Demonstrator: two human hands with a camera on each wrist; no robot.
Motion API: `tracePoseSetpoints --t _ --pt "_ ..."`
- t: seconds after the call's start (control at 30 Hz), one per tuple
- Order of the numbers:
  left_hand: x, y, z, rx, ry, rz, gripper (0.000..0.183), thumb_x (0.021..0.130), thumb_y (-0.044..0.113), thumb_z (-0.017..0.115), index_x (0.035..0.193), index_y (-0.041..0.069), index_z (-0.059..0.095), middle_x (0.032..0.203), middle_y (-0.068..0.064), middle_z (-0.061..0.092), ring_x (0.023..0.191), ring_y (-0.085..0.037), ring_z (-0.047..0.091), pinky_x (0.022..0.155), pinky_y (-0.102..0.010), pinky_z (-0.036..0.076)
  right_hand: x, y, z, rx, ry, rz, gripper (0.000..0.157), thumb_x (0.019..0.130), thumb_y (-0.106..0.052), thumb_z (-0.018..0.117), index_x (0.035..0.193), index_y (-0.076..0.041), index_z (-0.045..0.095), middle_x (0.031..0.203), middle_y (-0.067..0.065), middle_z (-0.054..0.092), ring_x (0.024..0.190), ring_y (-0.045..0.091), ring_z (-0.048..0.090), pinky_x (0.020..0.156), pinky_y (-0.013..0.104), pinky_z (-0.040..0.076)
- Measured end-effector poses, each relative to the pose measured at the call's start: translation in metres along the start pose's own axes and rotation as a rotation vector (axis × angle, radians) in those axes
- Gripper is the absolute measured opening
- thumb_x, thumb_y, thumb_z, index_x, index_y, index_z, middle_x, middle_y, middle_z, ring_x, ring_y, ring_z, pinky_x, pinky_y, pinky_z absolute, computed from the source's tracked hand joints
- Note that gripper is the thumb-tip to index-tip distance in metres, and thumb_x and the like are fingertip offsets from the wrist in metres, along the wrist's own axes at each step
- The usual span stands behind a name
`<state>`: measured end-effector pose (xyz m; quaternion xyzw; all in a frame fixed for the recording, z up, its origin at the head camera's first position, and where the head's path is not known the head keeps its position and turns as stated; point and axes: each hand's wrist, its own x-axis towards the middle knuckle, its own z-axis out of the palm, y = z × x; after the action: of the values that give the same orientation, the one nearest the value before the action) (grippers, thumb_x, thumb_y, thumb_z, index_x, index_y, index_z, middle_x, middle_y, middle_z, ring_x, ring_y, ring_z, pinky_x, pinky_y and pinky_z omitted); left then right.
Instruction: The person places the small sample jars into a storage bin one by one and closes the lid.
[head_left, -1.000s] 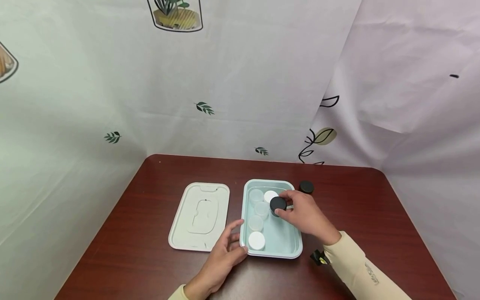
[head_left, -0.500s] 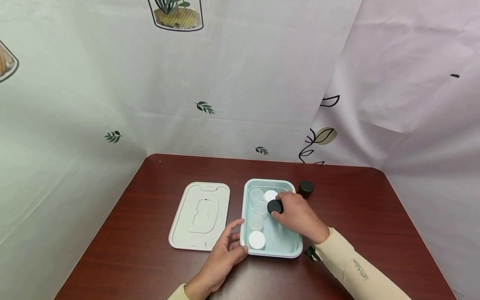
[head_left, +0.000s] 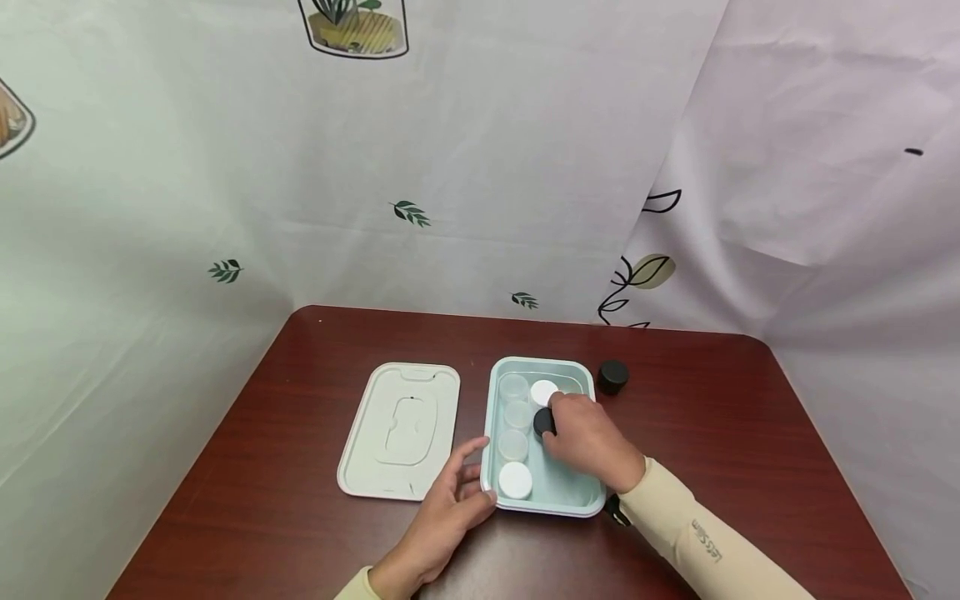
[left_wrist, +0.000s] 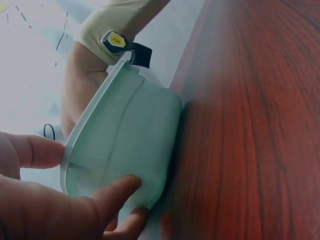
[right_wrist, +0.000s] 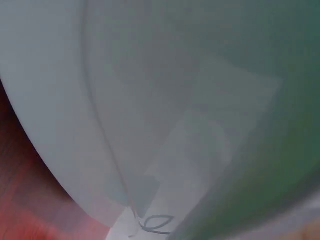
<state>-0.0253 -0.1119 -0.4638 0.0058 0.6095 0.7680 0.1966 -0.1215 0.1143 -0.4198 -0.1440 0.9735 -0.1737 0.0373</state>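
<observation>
My right hand [head_left: 588, 437] grips a small black round container [head_left: 543, 423], low inside the pale blue tray [head_left: 566, 507]; my fingers partly cover it. Left of it stands a column of translucent round containers [head_left: 513, 445], with a white-topped one [head_left: 515, 481] at the near end. Another white-topped container [head_left: 542, 392] sits just beyond the black one. My left hand [head_left: 450, 508] rests against the tray's near left corner. In the left wrist view its fingertips [left_wrist: 131, 183] touch the tray's outer wall [left_wrist: 145, 125] and rim. The right wrist view is blurred, mostly a pale wall.
A white lid [head_left: 401, 433] lies flat on the dark red wooden table [head_left: 255, 467], left of the tray. Just outside the tray's far right corner stands another black container [head_left: 612, 377]. A patterned cloth [head_left: 480, 167] hangs behind the table.
My right hand has moved down and slightly left, bringing the black container lower into the tray beside the translucent ones. The left hand has stayed at the tray's corner.
</observation>
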Motion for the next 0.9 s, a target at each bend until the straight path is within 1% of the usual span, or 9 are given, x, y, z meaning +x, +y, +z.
tracePoseSetpoints --t 0.23,0.33,0.57,0.67,0.8,0.83,0.9 --pt "-0.0002 0.0003 0.0000 0.009 0.001 -0.001 0.073 0.098 0.004 0.063 0.163 0.015 0.031 0.144 -0.026 0.050 0.117 -0.021 0.064 0.094 -0.031 0.057 -0.0017 -0.0035 0.0030 0.027 0.006 0.004 0.018 0.087 -0.010 0.080 0.092 -0.003 0.064 0.075 0.006 0.060 0.067 0.018 0.054 0.061 0.034 0.048" --pt "-0.0001 0.0006 0.0002 0.012 0.002 -0.002 0.073 0.098 0.004 0.063 0.163 0.015 0.031 0.143 -0.026 0.050 0.118 -0.022 0.064 0.094 -0.030 0.057 -0.0022 -0.0035 0.0027 0.027 0.009 0.006 0.020 0.087 -0.012 0.081 0.093 -0.003 0.064 0.076 0.006 0.061 0.069 0.019 0.055 0.062 0.034 0.047" --pt "-0.0002 -0.0001 0.0013 0.008 0.002 0.000 0.073 0.098 0.004 0.063 0.163 0.016 0.032 0.143 -0.026 0.050 0.117 -0.021 0.064 0.093 -0.029 0.056 -0.0026 -0.0013 0.0006 0.051 0.029 0.018 0.022 0.085 -0.015 0.084 0.087 -0.007 0.064 0.075 0.004 0.060 0.069 0.019 0.054 0.061 0.034 0.046" --pt "-0.0003 -0.0005 0.0021 0.009 0.006 0.003 0.073 0.098 0.003 0.063 0.163 0.016 0.032 0.142 -0.026 0.050 0.116 -0.021 0.064 0.093 -0.029 0.056 -0.0026 -0.0003 -0.0004 0.063 0.043 0.032 0.024 0.085 -0.016 0.086 0.095 -0.004 0.068 0.083 0.007 0.067 0.073 0.019 0.059 0.065 0.035 0.050" --pt "0.0000 -0.0005 0.0037 0.016 0.014 0.007 0.073 0.097 0.003 0.063 0.162 0.016 0.033 0.141 -0.026 0.051 0.115 -0.020 0.064 0.092 -0.029 0.056 -0.0029 0.0024 -0.0023 0.083 0.063 0.036 0.036 0.085 -0.017 0.087 0.112 0.000 0.072 0.104 0.014 0.076 0.088 0.023 0.069 0.076 0.039 0.058" --pt "0.0001 -0.0005 0.0041 0.018 0.016 0.007 0.073 0.097 0.003 0.063 0.162 0.016 0.033 0.141 -0.026 0.051 0.115 -0.020 0.064 0.092 -0.029 0.056 -0.0030 0.0032 -0.0034 0.090 0.065 0.034 0.038 0.085 -0.018 0.087 0.114 0.001 0.072 0.106 0.014 0.076 0.091 0.024 0.070 0.078 0.040 0.059" --pt "0.0004 -0.0003 0.0048 0.020 0.019 0.006 0.073 0.097 0.003 0.063 0.162 0.016 0.034 0.141 -0.026 0.051 0.115 -0.020 0.064 0.092 -0.029 0.056 -0.0031 0.0053 -0.0063 0.110 0.065 0.028 0.041 0.086 -0.018 0.087 0.119 0.001 0.072 0.105 0.013 0.076 0.092 0.023 0.069 0.080 0.040 0.059"
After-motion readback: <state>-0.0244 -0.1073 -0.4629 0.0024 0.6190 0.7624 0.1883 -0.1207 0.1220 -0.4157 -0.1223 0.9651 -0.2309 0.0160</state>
